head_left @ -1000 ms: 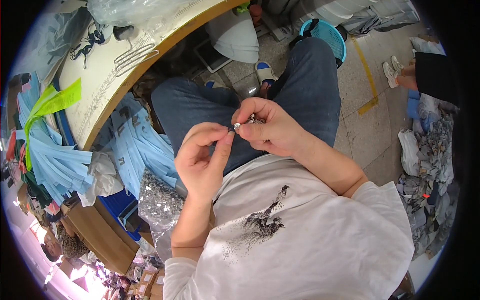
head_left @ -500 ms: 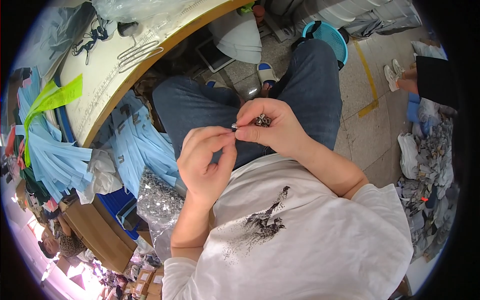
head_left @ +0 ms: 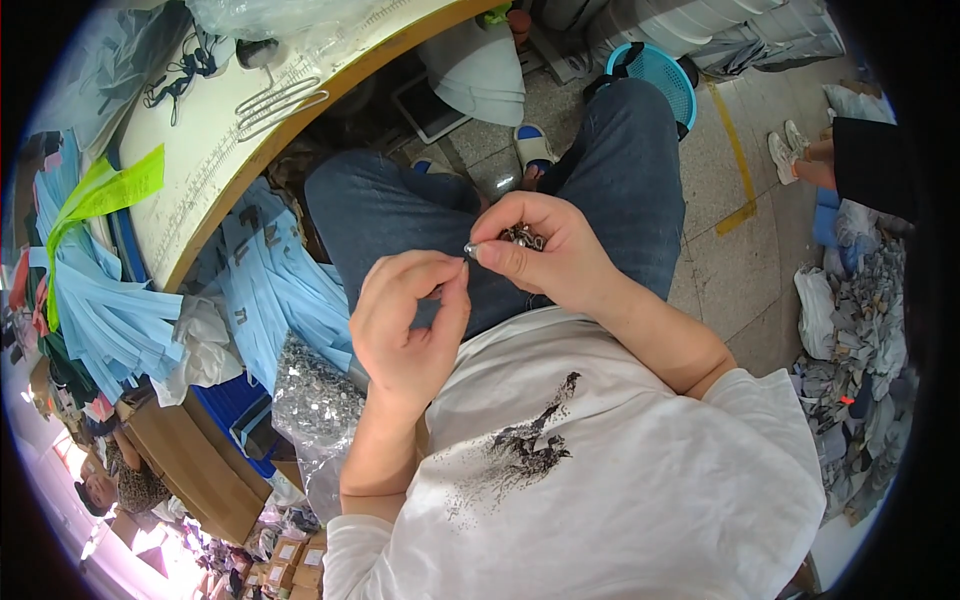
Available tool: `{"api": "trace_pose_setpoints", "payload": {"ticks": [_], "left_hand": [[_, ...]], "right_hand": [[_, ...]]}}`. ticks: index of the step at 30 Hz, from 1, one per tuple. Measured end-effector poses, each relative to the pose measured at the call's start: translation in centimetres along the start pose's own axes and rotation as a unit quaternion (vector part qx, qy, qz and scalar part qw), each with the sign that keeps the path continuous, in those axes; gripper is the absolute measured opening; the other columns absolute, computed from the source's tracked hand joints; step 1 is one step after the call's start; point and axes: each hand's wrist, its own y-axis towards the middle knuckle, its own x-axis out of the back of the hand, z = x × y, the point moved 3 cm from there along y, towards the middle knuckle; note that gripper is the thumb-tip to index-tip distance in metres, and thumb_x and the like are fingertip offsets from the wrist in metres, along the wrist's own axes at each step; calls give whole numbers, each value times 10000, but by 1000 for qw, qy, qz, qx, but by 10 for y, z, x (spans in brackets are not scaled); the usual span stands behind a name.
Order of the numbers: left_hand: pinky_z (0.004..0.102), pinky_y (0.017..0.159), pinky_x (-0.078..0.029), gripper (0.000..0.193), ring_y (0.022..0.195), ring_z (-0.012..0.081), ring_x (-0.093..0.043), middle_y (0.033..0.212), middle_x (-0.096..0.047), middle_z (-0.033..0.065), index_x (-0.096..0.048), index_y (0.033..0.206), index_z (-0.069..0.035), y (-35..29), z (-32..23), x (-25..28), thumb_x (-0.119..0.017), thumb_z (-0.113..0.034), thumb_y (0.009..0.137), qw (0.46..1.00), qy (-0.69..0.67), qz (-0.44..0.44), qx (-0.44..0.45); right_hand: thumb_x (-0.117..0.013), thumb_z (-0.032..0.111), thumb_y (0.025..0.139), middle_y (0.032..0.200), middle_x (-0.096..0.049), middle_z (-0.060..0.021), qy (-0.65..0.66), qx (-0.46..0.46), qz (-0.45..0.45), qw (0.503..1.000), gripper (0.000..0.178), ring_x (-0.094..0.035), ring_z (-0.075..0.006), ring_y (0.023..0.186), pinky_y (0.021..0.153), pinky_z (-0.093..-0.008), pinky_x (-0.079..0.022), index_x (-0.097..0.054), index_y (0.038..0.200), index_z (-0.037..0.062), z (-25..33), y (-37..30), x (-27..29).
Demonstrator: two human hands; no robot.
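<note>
Over my lap, my right hand point(head_left: 555, 258) is closed. Thumb and forefinger pinch a small shiny silver metal piece point(head_left: 471, 250), whose exact kind is too small to tell. Several more small metal pieces point(head_left: 522, 236) lie in the curled fingers of the same hand. Just left of it, my left hand point(head_left: 410, 318) has its thumb and forefinger tips pressed together. A tiny dark bit shows at those tips, too small to name. The two hands' fingertips almost meet, with a narrow gap between them.
At the upper left, a pale table point(head_left: 210, 175) holds bent metal rods point(head_left: 280, 105) and black cords point(head_left: 185, 70). Light blue fabric strips point(head_left: 110, 320) hang at left beside a clear bag of shiny pieces point(head_left: 315, 400). A turquoise basket point(head_left: 660, 80) stands beyond my knee; grey scraps point(head_left: 865, 320) lie right.
My left fingertips have drawn slightly down and left, away from the right ones. The silver piece now shows more plainly at the right fingertips, and the pieces in the right palm have shifted slightly.
</note>
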Motion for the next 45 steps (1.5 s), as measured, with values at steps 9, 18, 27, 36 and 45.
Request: {"api": "trace_pose_setpoints", "payload": {"ticks": [9,18,27,36,45], "left_hand": [[296,653,-480,241,727,230,-620,853,-664,89,-655,841,-23,-1,5,-1,-706,108,646,999,19,15,-24],[313,660,-491,242,742,242,-624,852,-666,82,-654,827,-27,2,2,-1,-707,96,624,995,56,23,-82],[292,626,-502,261,706,229,-633,823,-674,95,-650,900,-13,-4,8,-3,-739,89,678,1000,-1,-18,22],[300,640,-499,272,709,232,-642,839,-686,102,-674,959,-13,1,13,2,-757,47,707,998,54,33,6],[290,607,-493,276,738,218,-624,857,-669,96,-684,952,-13,5,12,0,-765,36,693,993,93,65,-36]], "right_hand": [[-723,106,862,757,-627,19,-10,45,-33,998,115,-519,-10,604,505,-165,-397,-654,927,40,-1,1,0],[-694,19,860,932,-609,-35,-71,92,-18,993,109,-517,-33,628,512,-179,-400,-609,929,22,-1,1,1],[-696,24,860,943,-616,-32,-151,152,0,977,153,-543,-44,721,597,-182,-438,-635,1000,12,-5,3,1],[-691,122,887,808,-639,6,-121,43,-2,992,214,-546,-23,672,553,-174,-437,-675,1078,26,1,2,1],[-693,99,883,765,-622,1,-97,20,-26,995,125,-511,-23,588,498,-169,-397,-675,973,14,-1,3,-1]]}}
